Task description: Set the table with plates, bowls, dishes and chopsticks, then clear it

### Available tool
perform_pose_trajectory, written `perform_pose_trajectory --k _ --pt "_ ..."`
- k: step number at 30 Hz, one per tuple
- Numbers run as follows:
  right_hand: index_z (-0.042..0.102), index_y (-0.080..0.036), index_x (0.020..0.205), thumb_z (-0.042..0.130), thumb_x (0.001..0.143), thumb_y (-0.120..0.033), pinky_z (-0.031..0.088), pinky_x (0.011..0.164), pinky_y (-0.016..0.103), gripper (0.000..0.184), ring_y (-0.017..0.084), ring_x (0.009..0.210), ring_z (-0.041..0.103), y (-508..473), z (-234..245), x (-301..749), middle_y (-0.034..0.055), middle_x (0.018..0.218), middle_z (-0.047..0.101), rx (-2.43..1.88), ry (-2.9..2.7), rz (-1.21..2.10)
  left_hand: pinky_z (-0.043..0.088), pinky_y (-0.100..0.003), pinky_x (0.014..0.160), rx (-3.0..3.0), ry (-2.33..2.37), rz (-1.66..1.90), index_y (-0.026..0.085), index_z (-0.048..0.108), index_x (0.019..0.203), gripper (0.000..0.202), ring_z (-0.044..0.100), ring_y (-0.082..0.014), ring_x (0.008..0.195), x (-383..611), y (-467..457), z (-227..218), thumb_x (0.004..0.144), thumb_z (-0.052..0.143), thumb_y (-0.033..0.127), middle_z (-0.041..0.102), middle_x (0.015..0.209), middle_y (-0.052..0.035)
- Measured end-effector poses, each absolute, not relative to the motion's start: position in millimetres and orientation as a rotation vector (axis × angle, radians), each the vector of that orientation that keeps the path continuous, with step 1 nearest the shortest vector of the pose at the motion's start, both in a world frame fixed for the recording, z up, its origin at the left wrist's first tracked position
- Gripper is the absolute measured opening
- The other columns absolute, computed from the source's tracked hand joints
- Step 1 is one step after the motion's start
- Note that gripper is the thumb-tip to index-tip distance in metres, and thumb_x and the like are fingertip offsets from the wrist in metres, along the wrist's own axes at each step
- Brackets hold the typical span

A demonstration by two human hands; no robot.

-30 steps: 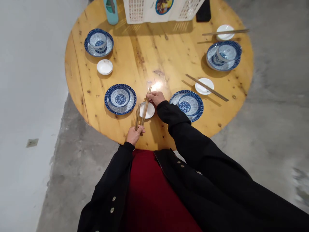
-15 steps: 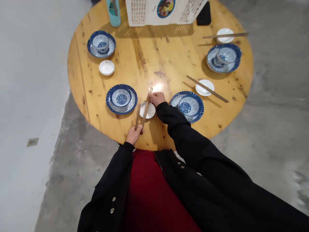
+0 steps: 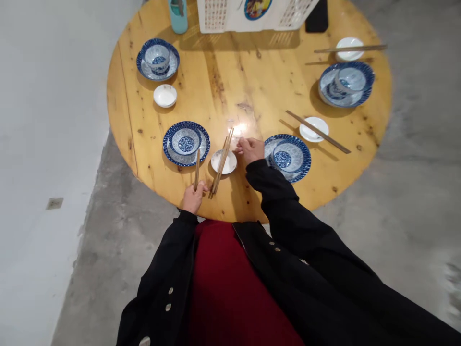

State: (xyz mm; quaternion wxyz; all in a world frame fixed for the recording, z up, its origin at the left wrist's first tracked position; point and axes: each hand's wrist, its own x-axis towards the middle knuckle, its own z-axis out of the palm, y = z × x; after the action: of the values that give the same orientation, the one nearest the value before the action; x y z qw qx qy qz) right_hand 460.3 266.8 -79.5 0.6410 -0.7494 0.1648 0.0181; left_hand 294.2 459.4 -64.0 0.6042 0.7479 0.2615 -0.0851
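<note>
A pair of wooden chopsticks (image 3: 221,166) rests slantwise across a small white dish (image 3: 229,165) near the table's front edge. Just right of the dish, my right hand (image 3: 251,150) is open and apart from the chopsticks, its fingers loosely bent and holding nothing. My left hand (image 3: 193,198) is closed around more chopsticks (image 3: 197,169) that point up and away, left of the dish. Beyond it sits a blue-patterned plate with a bowl (image 3: 186,143) on it. Another plate (image 3: 305,168) bearing a bowl lies beside my right sleeve.
The round wooden table (image 3: 252,91) carries a white plastic basket (image 3: 234,24), a teal holder (image 3: 178,19) and a black phone (image 3: 317,17) at the back. More bowls on plates stand left and right, with a dish (image 3: 165,96) and chopsticks (image 3: 331,139) laid over dishes.
My right hand has let go of the chopsticks, now lying across the dish, and drawn back to the right. My left hand has moved slightly left, away from them, still holding its chopsticks.
</note>
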Motion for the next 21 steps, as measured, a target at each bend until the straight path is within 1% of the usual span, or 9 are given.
perform_pose_trajectory --k 3,5,8,12,15,17,21 --pt "0.064 -0.015 0.074 0.066 0.08 -0.038 0.049 0.048 0.021 0.023 0.011 0.055 0.063 261.8 -59.9 434.4 0.002 0.068 0.066 -1.664 0.299 0.001 0.033 -0.023 0.047 1.607 0.578 -0.187 0.012 0.068 0.085 0.051 0.044 -0.0075 0.048 290.8 465.2 -38.8 0.084 0.05 0.06 0.071 0.084 -0.0098" --pt "0.066 -0.016 0.077 0.067 0.079 -0.043 0.051 0.05 0.022 0.026 0.012 0.056 0.064 264.8 -40.8 415.9 0.0024 0.07 0.067 -1.66 0.194 0.025 0.026 -0.022 0.042 1.509 0.486 -0.243 0.011 0.068 0.092 0.055 0.036 -0.0047 0.043 289.2 467.8 -21.0 0.085 0.05 0.062 0.069 0.079 -0.0083" --pt "0.071 -0.017 0.081 0.065 0.081 -0.05 0.053 0.055 0.025 0.033 0.013 0.059 0.063 280.5 -6.7 390.1 0.0028 0.073 0.069 -1.653 -0.019 0.125 0.018 -0.022 0.039 1.374 0.317 -0.376 0.01 0.069 0.094 0.058 0.028 -0.002 0.038 287.3 470.6 -1.4 0.086 0.049 0.064 0.067 0.073 -0.0061" --pt "0.074 -0.019 0.089 0.064 0.082 -0.053 0.051 0.059 0.025 0.036 0.012 0.062 0.06 315.2 29.7 368.4 0.0032 0.08 0.069 -1.627 -0.311 0.26 0.013 -0.022 0.038 1.279 0.237 -0.513 0.01 0.07 0.092 0.06 0.024 -0.0005 0.037 284.3 478.5 6.2 0.082 0.054 0.067 0.064 0.07 -0.0045" --pt "0.074 -0.02 0.089 0.068 0.078 -0.054 0.047 0.056 0.025 0.035 0.013 0.063 0.059 344.5 42.4 358.8 0.0034 0.08 0.067 -1.659 -0.428 0.288 0.013 -0.022 0.04 1.294 0.193 -0.603 0.01 0.072 0.09 0.056 0.026 -0.0013 0.038 279.8 492.8 5.7 0.078 0.062 0.064 0.063 0.066 -0.0039" --pt "0.073 -0.02 0.086 0.069 0.077 -0.051 0.044 0.053 0.025 0.033 0.012 0.06 0.056 366.3 46.1 351.6 0.0028 0.077 0.064 -1.707 -0.457 0.289 0.015 -0.023 0.041 1.32 0.174 -0.64 0.011 0.072 0.084 0.053 0.028 -0.0022 0.039 274.4 506.9 6.0 0.076 0.065 0.063 0.062 0.064 -0.0038" --pt "0.07 -0.019 0.081 0.062 0.084 -0.046 0.042 0.052 0.024 0.028 0.012 0.058 0.053 417.7 49.4 333.3 0.0013 0.071 0.06 -1.759 -0.485 0.316 0.016 -0.024 0.041 1.359 0.167 -0.65 0.013 0.067 0.066 0.054 0.027 -0.0038 0.038 258.9 543.3 7.9 0.075 0.064 0.066 0.058 0.053 -0.0022"
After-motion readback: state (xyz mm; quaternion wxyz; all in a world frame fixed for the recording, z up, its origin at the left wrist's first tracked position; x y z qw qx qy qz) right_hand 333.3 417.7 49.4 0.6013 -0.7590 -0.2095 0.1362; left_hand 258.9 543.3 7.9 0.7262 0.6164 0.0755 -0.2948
